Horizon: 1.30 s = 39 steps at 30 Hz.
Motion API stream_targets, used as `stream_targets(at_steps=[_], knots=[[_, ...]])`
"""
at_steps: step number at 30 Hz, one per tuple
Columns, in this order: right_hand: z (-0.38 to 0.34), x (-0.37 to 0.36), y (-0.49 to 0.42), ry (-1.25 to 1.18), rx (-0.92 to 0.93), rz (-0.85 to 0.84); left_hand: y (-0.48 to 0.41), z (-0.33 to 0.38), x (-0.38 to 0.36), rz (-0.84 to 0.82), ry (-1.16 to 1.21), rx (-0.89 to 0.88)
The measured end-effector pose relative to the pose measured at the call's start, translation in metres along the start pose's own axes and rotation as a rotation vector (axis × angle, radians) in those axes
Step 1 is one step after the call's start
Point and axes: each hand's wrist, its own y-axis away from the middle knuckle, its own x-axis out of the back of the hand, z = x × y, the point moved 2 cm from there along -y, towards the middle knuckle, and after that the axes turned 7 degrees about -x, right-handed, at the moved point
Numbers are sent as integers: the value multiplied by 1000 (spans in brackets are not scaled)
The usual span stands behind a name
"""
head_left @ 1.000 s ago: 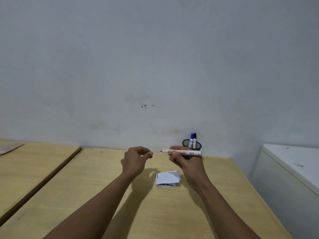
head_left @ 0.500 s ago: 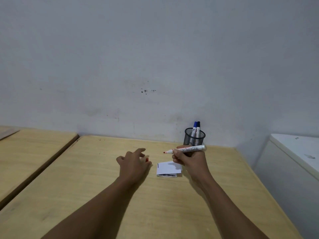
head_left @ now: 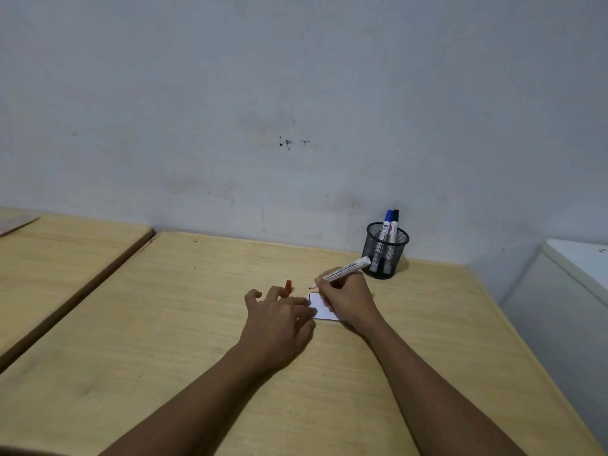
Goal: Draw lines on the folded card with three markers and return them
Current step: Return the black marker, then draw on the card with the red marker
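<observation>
A small white folded card [head_left: 321,310] lies on the wooden table [head_left: 164,324], mostly hidden between my hands. My right hand [head_left: 348,299] grips an uncapped red marker [head_left: 348,267] in a writing hold, with the red tip pointing left just above the card's far left corner. My left hand [head_left: 279,315] rests flat on the table, fingers spread, fingertips on the card's left edge. The red cap [head_left: 288,286] stands just beyond those fingers; whether a finger touches it is unclear. A blue marker [head_left: 388,219] and a black marker [head_left: 395,216] stand in the black mesh cup [head_left: 385,258].
The mesh cup stands at the table's back right, close to the grey wall. A second wooden table [head_left: 65,258] sits to the left across a narrow gap. A white cabinet [head_left: 575,278] stands beyond the right edge.
Both hands have come down from mid-air to the card. The left hand has let the red cap go beside it and spread onto the card's edge. The marker tip has dropped towards the card.
</observation>
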Motion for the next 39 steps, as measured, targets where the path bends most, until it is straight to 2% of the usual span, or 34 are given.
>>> stream_targets(at_steps=[5,12,25,39], knots=[[7,0,0,106,80,98,1,1,-4,-13,-4,21],[7,-1,0,188,102,135,0,1,-6,-68,47,35],[6,-2,-2,253,94,110,0,0,-8,-74,47,44],[-1,-2,4,192,98,67,0,-1,-10,-34,28,28]])
